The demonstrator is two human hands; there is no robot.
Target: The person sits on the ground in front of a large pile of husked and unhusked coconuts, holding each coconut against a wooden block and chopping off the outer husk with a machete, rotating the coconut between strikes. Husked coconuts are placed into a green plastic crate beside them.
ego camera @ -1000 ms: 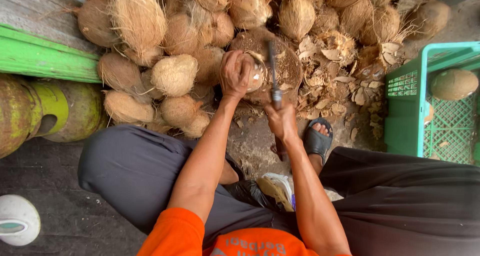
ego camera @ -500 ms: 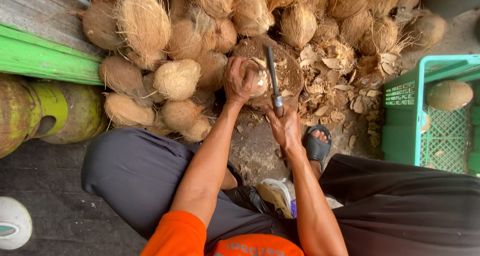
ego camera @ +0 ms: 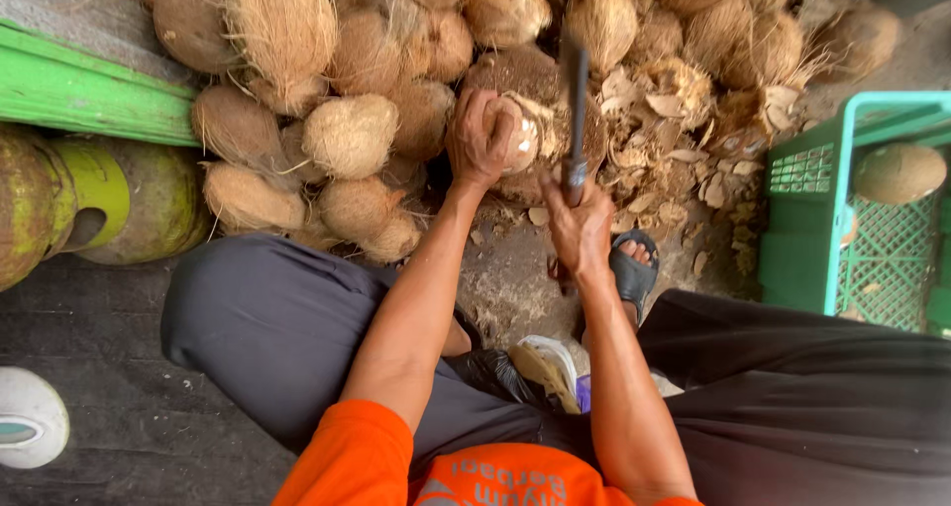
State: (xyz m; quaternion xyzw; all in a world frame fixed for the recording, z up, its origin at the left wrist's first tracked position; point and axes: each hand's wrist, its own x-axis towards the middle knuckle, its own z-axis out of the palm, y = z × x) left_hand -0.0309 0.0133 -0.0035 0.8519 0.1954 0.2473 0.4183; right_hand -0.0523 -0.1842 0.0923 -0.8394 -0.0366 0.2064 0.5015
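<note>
Head view, looking down past an orange shirt [ego camera: 396,466] and dark trousers [ego camera: 277,328] to the ground; the landmark for everything here is the round wooden chopping block [ego camera: 525,80] set at the foot of the coconut heap. The left hand [ego camera: 480,140] is clenched over a partly peeled coconut [ego camera: 517,135], pressing it onto the near edge of the block; a pale patch of the shell shows between the fingers [ego camera: 495,120]. The right hand [ego camera: 580,229] is just nearer the person than the block, closed round the handle of a cleaver [ego camera: 573,110]; the dark blade rises over the right part of the block, just beside the held coconut, though whether it touches it cannot be told. Behind and left of the block lies the pile of husked brown coconuts [ego camera: 347,135], fibres hanging from several; right of the block is a litter of husk chips [ego camera: 674,159]. Well to the right of the block stands a green plastic crate [ego camera: 807,229] with one coconut in it [ego camera: 899,172]. Nearer than the block, a foot in a dark sandal [ego camera: 632,268] rests on the ground beside the right wrist. Far left of the block are a green painted plank [ego camera: 89,95] and a greenish gas cylinder [ego camera: 109,199]; a white round object [ego camera: 30,417] lies at the lower left edge.
</note>
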